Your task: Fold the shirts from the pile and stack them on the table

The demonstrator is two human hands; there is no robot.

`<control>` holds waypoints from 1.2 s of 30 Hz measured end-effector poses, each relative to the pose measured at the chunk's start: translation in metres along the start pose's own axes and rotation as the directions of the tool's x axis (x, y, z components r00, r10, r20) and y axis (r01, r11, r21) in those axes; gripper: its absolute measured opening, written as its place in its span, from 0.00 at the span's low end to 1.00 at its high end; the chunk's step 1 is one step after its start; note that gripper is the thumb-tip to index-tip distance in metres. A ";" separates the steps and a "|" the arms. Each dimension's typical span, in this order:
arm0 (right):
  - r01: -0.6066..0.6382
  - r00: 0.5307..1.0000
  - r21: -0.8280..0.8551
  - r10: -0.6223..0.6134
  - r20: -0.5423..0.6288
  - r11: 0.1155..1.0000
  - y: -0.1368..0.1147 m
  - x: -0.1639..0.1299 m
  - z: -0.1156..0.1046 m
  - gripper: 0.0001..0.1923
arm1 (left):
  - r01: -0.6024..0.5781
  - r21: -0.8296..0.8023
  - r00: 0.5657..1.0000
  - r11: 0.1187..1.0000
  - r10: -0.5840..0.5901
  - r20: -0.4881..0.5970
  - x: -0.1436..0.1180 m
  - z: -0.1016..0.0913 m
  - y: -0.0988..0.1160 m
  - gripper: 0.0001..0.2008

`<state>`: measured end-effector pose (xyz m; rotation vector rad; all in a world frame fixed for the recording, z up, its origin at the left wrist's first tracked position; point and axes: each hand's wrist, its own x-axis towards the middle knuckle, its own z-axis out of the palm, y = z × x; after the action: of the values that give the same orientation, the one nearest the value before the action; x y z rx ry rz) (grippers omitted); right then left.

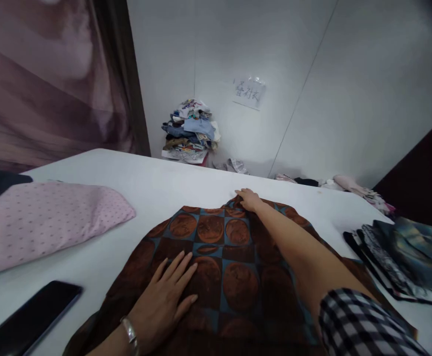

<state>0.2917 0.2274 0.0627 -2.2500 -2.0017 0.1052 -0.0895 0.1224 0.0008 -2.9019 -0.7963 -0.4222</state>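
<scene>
A brown cloth [234, 277] with rust circles on a blue and brown checker lies spread on the white table [127, 183] in front of me. My left hand [166, 299] lies flat on its near left part, fingers apart, a silver bracelet at the wrist. My right hand [249, 199] reaches across to the cloth's far edge, fingers resting on or pinching the fabric there; whether it grips is unclear. A checked sleeve covers my right upper arm.
A pink dotted cloth [45, 220] lies at the left, a black phone [30, 319] at the near left edge. Dark patterned fabrics [405, 257] are stacked at the right. A pile of folded clothes [192, 131] and loose garments [349, 185] sit against the wall.
</scene>
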 end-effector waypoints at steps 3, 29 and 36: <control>-0.041 0.997 -0.016 0.041 0.064 0.999 -0.002 0.025 0.015 0.21 | -0.011 0.048 0.999 0.999 0.012 -0.037 -0.001 -0.001 0.002 0.28; 0.216 0.672 0.970 0.703 -0.232 0.113 0.089 -0.036 -0.090 0.08 | 0.285 -0.004 0.918 0.959 -0.272 0.289 0.202 0.014 -0.117 0.16; 0.574 0.653 0.816 0.637 -0.409 -0.065 0.074 -0.146 -0.109 0.12 | 0.196 -0.043 0.979 0.980 -0.193 0.066 0.177 -0.035 -0.103 0.12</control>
<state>0.3618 0.0692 0.1554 -0.8243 -0.6027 0.4100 -0.0043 0.2907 0.0885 -2.9052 -1.1007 -0.3757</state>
